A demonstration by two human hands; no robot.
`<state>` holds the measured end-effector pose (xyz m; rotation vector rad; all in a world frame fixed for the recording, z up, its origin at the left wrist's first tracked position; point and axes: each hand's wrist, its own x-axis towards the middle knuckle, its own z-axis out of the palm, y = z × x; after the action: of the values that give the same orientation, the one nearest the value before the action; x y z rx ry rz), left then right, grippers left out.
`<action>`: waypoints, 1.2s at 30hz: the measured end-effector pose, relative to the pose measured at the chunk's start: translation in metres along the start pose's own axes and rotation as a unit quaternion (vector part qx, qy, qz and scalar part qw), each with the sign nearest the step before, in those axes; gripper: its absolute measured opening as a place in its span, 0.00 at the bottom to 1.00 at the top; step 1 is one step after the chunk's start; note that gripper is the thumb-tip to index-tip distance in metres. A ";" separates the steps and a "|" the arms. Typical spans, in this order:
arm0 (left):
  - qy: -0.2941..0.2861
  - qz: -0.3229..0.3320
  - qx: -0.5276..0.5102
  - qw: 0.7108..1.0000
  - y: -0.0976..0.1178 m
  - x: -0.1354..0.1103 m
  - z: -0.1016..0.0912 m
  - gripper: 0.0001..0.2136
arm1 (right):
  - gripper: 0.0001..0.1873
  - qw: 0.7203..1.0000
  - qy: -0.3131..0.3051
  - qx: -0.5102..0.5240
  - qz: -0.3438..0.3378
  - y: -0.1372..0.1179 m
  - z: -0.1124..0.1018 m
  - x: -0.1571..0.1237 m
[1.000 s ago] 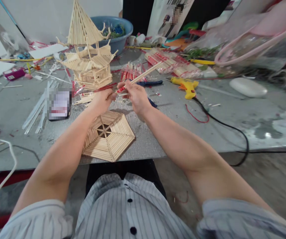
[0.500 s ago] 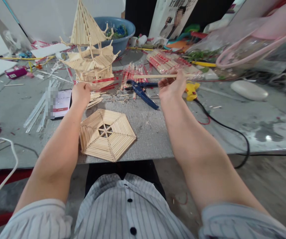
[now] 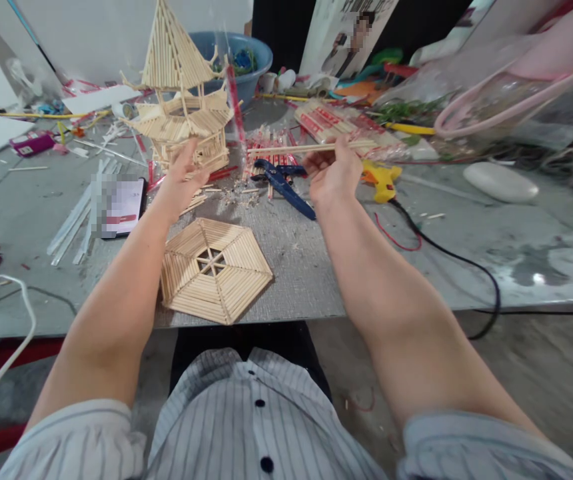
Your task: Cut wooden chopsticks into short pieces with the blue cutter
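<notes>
My right hand (image 3: 335,172) is closed around a pair of wooden chopsticks (image 3: 275,151), held level and pointing left. My left hand (image 3: 185,172) has its fingers apart, in front of a pagoda model (image 3: 186,123) built of thin sticks. A clear plastic wrapper with a red strip (image 3: 234,100) appears in the air beyond that hand, blurred and apart from it. Below my hands lies a flat hexagonal stick panel (image 3: 240,283) with a small spoked opening. Blue-handled cutters (image 3: 286,190) rest just left of my right wrist.
Packs of wrapped chopsticks (image 3: 324,123) lie behind my right hand. A yellow glue gun (image 3: 382,180) with a black cord sits to its right. On the left are a phone (image 3: 129,208) and clear glue sticks (image 3: 74,223). A blue basin (image 3: 259,60) stands behind the model.
My left hand has let go of the red-and-clear wrapper, opened, and moved right and slightly up. The wrapper has flown upward. My right hand has shifted slightly left with the chopsticks.
</notes>
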<state>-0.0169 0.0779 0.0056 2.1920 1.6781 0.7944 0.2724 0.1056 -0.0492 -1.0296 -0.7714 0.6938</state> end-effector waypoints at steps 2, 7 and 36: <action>0.014 0.019 0.038 0.999 0.000 -0.001 -0.001 0.21 | 0.28 0.999 -0.007 -0.035 -0.003 -0.002 0.007 -0.007; -0.020 -0.040 0.174 0.984 0.001 -0.004 -0.007 0.15 | 0.24 0.997 -0.063 -0.036 0.005 -0.016 0.021 -0.030; -0.176 -0.090 0.347 0.917 0.012 -0.012 -0.004 0.17 | 0.21 0.977 -0.200 0.047 0.055 -0.012 0.035 -0.051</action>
<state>-0.0119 0.0627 0.0121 2.3309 2.1235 -0.3016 0.2173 0.0775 -0.0388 -0.8609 -1.0228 1.0428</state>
